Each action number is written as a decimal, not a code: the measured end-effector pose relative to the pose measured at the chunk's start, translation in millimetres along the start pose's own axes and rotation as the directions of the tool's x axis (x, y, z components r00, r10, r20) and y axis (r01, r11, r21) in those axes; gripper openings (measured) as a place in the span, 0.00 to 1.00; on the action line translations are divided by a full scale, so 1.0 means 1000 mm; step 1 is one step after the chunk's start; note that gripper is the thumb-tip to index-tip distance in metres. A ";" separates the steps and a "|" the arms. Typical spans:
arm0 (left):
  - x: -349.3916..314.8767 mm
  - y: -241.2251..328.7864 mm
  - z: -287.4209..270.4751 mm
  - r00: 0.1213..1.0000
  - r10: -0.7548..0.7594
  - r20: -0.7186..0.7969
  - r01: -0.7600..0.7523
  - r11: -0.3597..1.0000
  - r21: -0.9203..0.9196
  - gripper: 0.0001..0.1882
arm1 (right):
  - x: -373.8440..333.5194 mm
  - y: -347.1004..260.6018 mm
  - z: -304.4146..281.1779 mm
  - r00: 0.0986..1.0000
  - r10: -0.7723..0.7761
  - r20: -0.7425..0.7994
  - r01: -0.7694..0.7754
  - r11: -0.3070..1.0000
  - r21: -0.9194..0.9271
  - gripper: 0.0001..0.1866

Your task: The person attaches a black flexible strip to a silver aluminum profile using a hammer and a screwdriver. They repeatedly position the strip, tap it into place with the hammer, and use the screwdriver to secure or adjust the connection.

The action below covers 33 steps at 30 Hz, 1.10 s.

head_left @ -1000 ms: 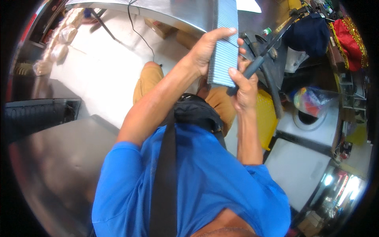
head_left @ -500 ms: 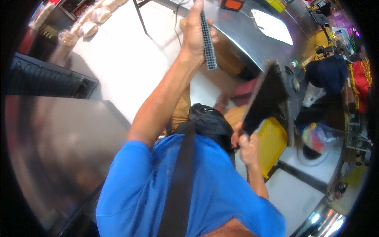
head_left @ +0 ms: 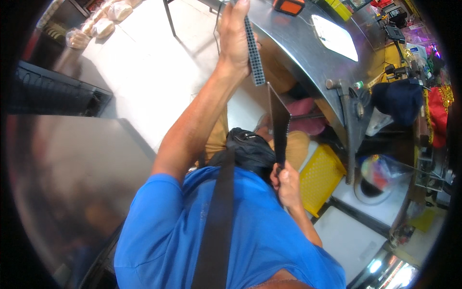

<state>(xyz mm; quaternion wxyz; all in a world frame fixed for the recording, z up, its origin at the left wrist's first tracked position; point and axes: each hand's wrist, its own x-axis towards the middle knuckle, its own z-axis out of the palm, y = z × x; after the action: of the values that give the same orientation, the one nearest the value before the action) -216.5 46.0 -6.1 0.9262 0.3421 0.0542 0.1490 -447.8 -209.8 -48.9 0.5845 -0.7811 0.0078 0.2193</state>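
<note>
My left hand (head_left: 234, 45) is raised at the upper middle, closed around a narrow flat sharpening stone (head_left: 254, 55) with a dark grid pattern on its face. The stone hangs lengthwise beside the palm, its lower end bare. My right hand (head_left: 288, 185), nearer my body, grips the handle of a cleaver (head_left: 279, 118). Its wide dark blade points away from me, seen nearly edge-on. The blade's far corner lies just below the stone's lower end; I cannot tell whether they touch.
A steel counter (head_left: 293, 48) runs along the right, with a white board (head_left: 334, 37) and an orange-faced device (head_left: 288, 6) on it. A yellow perforated basket (head_left: 322, 180) stands by my right arm. A dark cap (head_left: 397, 98) lies at the right. Bagged goods (head_left: 102, 28) line the far left.
The cleaver has swung left toward the stone and turned from broadside to nearly edge-on, my right hand shifting left with it. My left hand and the stone have barely moved.
</note>
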 end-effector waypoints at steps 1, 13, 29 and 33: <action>-0.002 0.003 0.005 1.000 0.023 0.007 -0.023 1.000 0.010 0.20 | 0.001 -0.001 -0.001 1.000 0.002 0.004 -0.002 1.000 0.007 0.41; -0.003 0.009 0.014 0.994 0.108 0.003 -0.108 0.992 0.067 0.23 | 0.007 -0.007 -0.007 0.999 -0.015 -0.031 0.012 0.997 -0.074 0.38; -0.001 0.001 0.019 0.993 0.118 -0.014 -0.118 0.993 0.030 0.24 | 0.011 0.002 -0.011 0.986 -0.096 -0.136 0.068 0.979 -0.193 0.34; -0.002 -0.001 0.010 0.942 0.323 0.091 -0.330 0.941 0.077 0.26 | 0.016 -0.001 -0.010 0.974 -0.121 -0.192 0.070 0.965 -0.253 0.34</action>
<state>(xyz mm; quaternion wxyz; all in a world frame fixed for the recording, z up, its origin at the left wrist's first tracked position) -215.8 38.5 0.3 0.8736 0.3935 -0.0321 0.2845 -429.8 -214.7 -51.8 0.4898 -0.8651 0.0035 0.1080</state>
